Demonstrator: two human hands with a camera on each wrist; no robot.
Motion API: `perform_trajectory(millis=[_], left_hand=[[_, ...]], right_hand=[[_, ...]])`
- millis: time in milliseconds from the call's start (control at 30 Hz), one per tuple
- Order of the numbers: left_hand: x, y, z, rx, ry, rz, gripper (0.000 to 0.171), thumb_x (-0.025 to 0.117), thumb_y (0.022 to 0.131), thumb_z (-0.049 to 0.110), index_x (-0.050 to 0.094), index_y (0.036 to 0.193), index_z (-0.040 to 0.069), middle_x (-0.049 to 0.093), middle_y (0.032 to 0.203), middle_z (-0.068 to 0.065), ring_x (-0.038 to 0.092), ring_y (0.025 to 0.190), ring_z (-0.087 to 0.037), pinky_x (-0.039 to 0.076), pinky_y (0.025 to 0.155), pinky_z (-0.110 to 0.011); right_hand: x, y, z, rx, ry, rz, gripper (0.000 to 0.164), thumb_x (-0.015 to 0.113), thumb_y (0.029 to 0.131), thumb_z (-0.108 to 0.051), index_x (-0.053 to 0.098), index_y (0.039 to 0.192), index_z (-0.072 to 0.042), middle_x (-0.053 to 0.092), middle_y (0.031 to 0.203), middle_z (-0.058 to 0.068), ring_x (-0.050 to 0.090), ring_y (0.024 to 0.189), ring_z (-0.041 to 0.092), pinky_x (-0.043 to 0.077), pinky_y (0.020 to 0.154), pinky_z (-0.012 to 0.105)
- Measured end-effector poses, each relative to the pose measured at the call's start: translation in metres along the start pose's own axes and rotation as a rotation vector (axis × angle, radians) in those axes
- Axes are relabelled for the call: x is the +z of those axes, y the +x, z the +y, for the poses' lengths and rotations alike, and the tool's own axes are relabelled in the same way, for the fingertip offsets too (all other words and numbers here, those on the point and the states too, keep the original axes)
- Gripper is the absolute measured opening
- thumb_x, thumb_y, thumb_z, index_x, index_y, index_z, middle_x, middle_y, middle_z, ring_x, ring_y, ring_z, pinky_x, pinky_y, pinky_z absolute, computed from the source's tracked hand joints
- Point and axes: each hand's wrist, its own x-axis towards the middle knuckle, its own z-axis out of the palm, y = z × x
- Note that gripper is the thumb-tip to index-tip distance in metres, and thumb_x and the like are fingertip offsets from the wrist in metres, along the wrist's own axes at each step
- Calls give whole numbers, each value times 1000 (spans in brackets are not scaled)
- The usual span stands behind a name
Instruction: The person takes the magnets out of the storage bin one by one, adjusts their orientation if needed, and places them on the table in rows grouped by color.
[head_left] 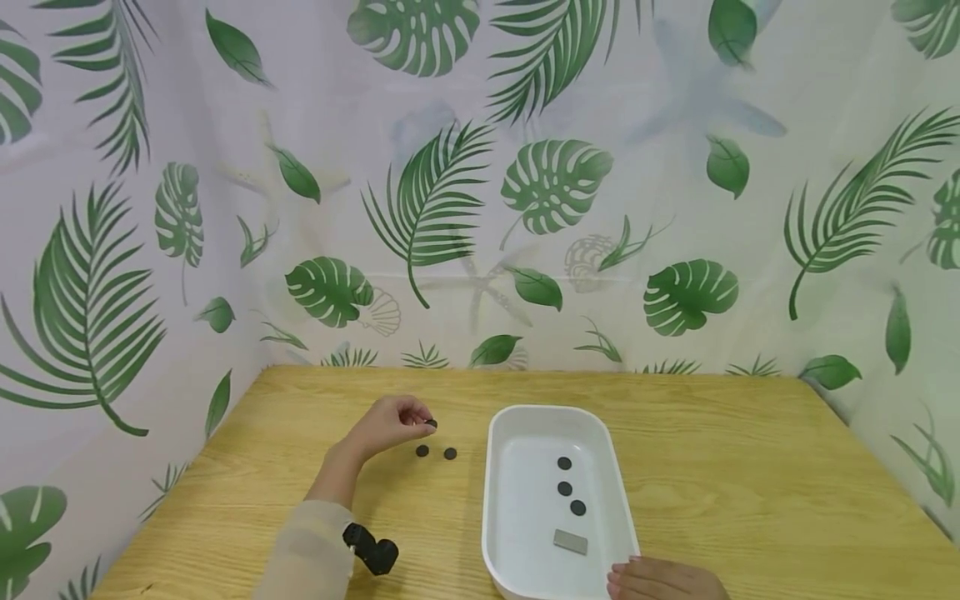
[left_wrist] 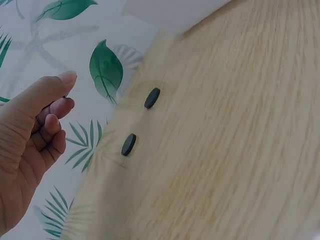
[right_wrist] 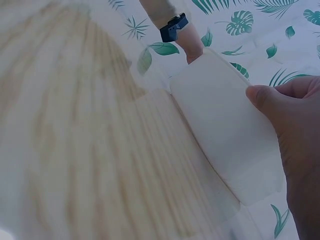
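My left hand (head_left: 390, 427) pinches a small black disc (head_left: 431, 423) between thumb and fingertips, above the wooden table left of a white tray (head_left: 504, 533). Two more black discs lie on the table just in front of it, a left one (head_left: 422, 451) and a right one (head_left: 450, 453); the left wrist view shows both, with the pinched disc mostly hidden there by the fingers. At the tray's near right corner, my right hand (head_left: 663, 579) grips the rim, its thumb (right_wrist: 260, 95) against the outer wall in the right wrist view.
Inside the tray lie three black discs, one of them (head_left: 565, 463) farthest back, and a grey rectangular bar (head_left: 571, 542) nearer the front. A leaf-patterned cloth (head_left: 465, 208) hangs behind the wooden table (head_left: 720, 450). A black wrist device (head_left: 371, 550) sits on the left sleeve.
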Motion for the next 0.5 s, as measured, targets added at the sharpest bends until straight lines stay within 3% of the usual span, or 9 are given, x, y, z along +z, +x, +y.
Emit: perform_trajectory(millis=[133, 367, 500], left_hand=[[-5, -8, -10, -52, 4, 29, 17, 73, 83, 23, 66, 90, 10, 61, 81, -1, 53, 72, -15, 45, 64, -25], [-12, -19, -23, -55, 35, 45, 19, 73, 83, 21, 67, 91, 5, 61, 81, -2, 52, 72, -15, 44, 64, -24], [-15, -27, -33, -123, 72, 67, 15, 73, 83, 18, 67, 89, 7, 61, 79, -1, 52, 72, -14, 44, 64, -24]], right_hand=[[0, 1, -1, 12, 2, 2, 27, 52, 97, -18, 71, 102, 0, 72, 82, 9, 69, 79, 17, 41, 100, 24], [-2, -2, 0, 5, 8, 3, 27, 51, 97, -17, 70, 104, 1, 72, 83, 9, 68, 87, 17, 40, 101, 25], [-1, -3, 2, -15, 13, 7, 27, 50, 98, -16, 69, 105, 2, 72, 84, 9, 66, 94, 17, 41, 100, 25]])
